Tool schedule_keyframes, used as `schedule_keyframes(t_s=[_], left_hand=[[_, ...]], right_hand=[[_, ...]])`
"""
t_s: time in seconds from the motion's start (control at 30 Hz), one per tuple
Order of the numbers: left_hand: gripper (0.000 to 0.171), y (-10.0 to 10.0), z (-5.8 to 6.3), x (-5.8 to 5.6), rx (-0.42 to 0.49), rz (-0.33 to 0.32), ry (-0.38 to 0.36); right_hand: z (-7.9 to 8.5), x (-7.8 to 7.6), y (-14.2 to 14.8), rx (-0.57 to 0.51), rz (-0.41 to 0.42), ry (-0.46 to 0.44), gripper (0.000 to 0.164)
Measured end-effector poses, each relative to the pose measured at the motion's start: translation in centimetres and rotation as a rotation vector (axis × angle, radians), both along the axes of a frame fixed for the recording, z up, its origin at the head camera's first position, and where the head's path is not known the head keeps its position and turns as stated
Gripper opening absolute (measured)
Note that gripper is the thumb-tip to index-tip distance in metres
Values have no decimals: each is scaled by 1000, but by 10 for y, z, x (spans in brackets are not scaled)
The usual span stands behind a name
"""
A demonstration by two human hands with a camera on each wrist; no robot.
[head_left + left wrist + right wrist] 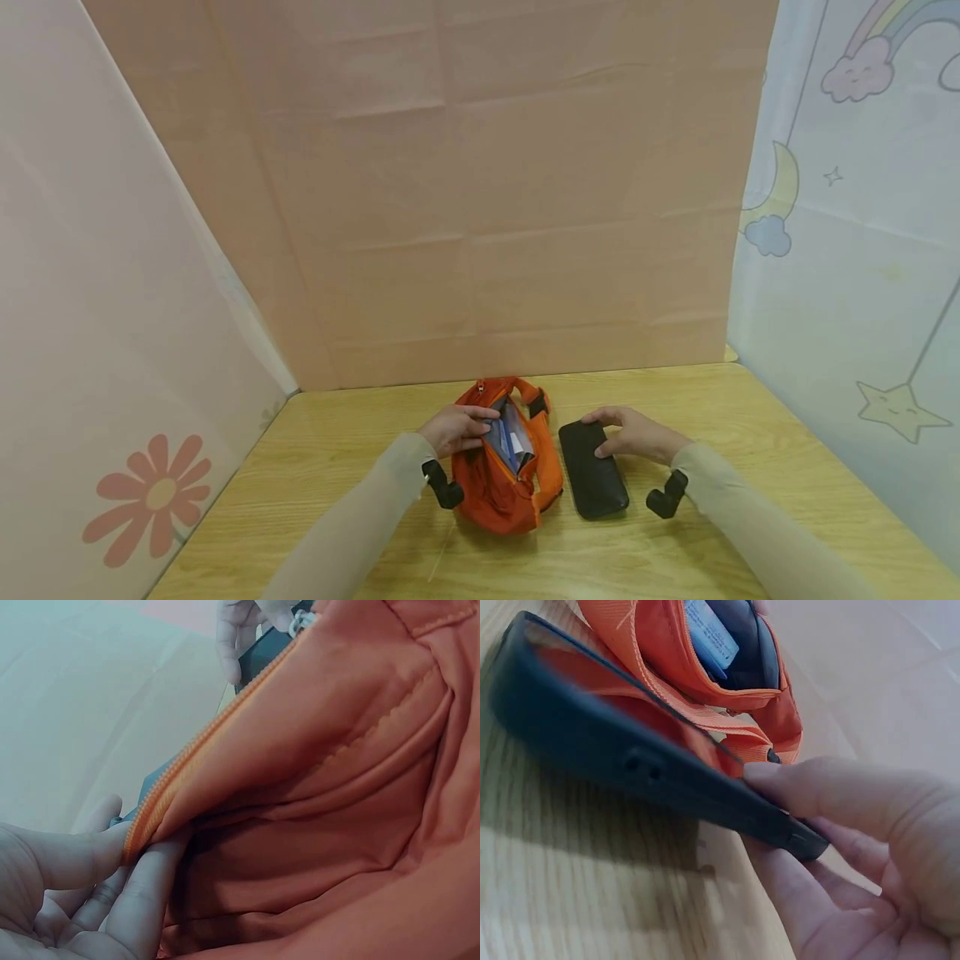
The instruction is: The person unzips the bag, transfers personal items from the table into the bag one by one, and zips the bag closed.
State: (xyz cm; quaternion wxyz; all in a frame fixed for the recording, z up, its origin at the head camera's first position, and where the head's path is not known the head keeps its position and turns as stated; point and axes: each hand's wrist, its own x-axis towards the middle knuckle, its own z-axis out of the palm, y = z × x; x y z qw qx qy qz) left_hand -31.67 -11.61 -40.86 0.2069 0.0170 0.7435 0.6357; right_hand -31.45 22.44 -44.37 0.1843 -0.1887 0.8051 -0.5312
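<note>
An orange-red waist bag (491, 492) lies on the table with its zipped mouth spread. My left hand (456, 429) is at the bag's left side; in the left wrist view its thumb and fingers pinch the zipper edge (161, 810). Inside the grey-lined pocket are a blue item (505, 446) and a white-and-blue packet (711, 634). To the right of the bag, my right hand (633, 435) grips the far end of a black smartphone (592, 471) between thumb and fingers. The right wrist view shows the phone tilted, its far-left end close to the wood and its glossy face reflecting orange.
The bag's orange strap (550, 458) with a black buckle (537, 406) runs along its right side, between bag and phone. A wooden table (360, 433) carries everything. Behind it hangs a peach cloth (510, 208), and printed cloths flank both sides.
</note>
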Motion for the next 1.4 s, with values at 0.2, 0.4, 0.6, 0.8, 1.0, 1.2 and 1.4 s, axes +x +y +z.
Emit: schedule_keyframes(t_s=[0.2, 0.4, 0.6, 0.8, 1.0, 1.2, 1.4], left_hand=[[36, 1, 2, 2, -5, 6, 0], [36, 1, 2, 2, -11, 15, 3], [36, 2, 1, 1, -10, 21, 0], [35, 2, 2, 1, -12, 21, 0], [35, 2, 2, 0, -5, 14, 3], [35, 2, 2, 1, -5, 15, 3], [36, 2, 2, 2, -4, 15, 3]], right_hand=[[3, 3, 1, -45, 22, -66, 60], [5, 5, -2, -140, 43, -111, 59], [4, 5, -6, -81, 3, -38, 49], [-1, 5, -6, -52, -19, -2, 42], [-4, 5, -3, -77, -5, -24, 37], [-3, 7, 2, -115, 37, -59, 38], [-4, 8, 4, -115, 48, -57, 40]])
